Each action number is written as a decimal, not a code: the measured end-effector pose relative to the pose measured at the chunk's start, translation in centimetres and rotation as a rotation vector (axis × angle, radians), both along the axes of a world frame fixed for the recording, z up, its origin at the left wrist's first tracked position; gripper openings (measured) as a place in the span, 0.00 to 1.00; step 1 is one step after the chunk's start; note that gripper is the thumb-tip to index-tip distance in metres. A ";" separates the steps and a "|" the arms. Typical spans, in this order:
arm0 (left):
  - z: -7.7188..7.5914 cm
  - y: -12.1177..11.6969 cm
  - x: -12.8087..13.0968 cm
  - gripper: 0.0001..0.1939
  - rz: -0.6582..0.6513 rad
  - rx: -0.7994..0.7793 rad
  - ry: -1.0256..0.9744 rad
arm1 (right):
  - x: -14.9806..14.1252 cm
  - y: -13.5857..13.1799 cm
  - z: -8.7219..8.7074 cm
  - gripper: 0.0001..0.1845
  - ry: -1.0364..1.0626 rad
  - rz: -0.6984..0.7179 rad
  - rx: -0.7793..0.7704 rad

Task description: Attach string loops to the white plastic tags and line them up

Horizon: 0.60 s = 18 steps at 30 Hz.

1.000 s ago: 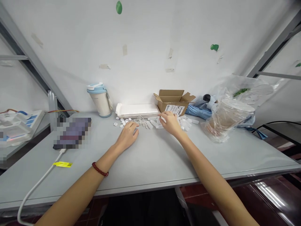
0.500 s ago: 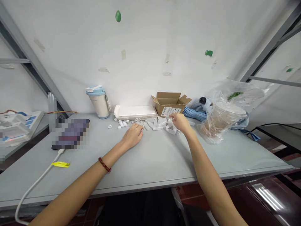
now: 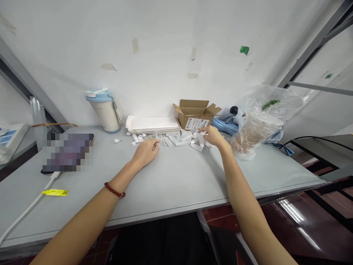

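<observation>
My left hand (image 3: 146,151), with a dark red bead bracelet (image 3: 114,190) on its wrist, is low over the table. Its fingers curl inward beside a tangle of thin white cord (image 3: 157,136); anything inside them is hidden. Just left of it lie several small round white plastic pieces (image 3: 137,138), and one more white piece (image 3: 117,141) sits farther left. My right hand (image 3: 211,134) reaches into the right side of a loose pile of translucent white strips (image 3: 183,140). Its fingertips are bent together there, and what they pinch is too small to make out.
An open cardboard box (image 3: 194,113) and a flat white packet (image 3: 153,124) stand behind the pile. At left are a cup (image 3: 104,112) and a blurred device (image 3: 68,152) with a white cable. A bagged container (image 3: 257,132) and blue cloth (image 3: 226,126) are at right.
The view has shifted, so things sit lower left to higher in the picture. My left hand's fingers have curled more, while my right hand stays at the strips.
</observation>
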<state>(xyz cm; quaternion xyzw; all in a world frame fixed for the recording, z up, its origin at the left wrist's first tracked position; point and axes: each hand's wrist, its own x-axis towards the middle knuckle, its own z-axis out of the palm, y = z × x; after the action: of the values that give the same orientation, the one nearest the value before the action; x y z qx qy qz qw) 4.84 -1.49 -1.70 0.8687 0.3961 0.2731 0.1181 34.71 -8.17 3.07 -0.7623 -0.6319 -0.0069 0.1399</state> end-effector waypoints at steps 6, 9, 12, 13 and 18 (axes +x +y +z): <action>0.2 -0.3 0.3 0.15 -0.011 -0.034 0.019 | -0.5 -0.4 0.0 0.27 -0.100 0.024 -0.150; 0.1 -0.5 0.4 0.15 -0.023 -0.023 0.007 | -1.3 -0.3 -0.6 0.25 -0.116 -0.025 -0.186; 0.0 -0.5 0.3 0.15 -0.019 -0.015 0.001 | -1.4 -0.2 -0.9 0.23 -0.124 -0.036 -0.179; 0.1 -0.5 0.3 0.15 -0.014 -0.016 0.002 | -1.3 -0.3 -0.9 0.22 -0.125 -0.034 -0.170; 0.2 -0.5 0.3 0.15 -0.010 -0.031 0.008 | 0.5 -0.2 -0.4 0.19 -0.099 0.000 -0.029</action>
<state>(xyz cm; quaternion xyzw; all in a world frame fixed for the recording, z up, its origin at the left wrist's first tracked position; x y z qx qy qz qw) 5.19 -2.00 -1.53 0.8699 0.3962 0.2628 0.1311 35.23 -8.33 2.69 -0.7630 -0.6381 -0.0356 0.0975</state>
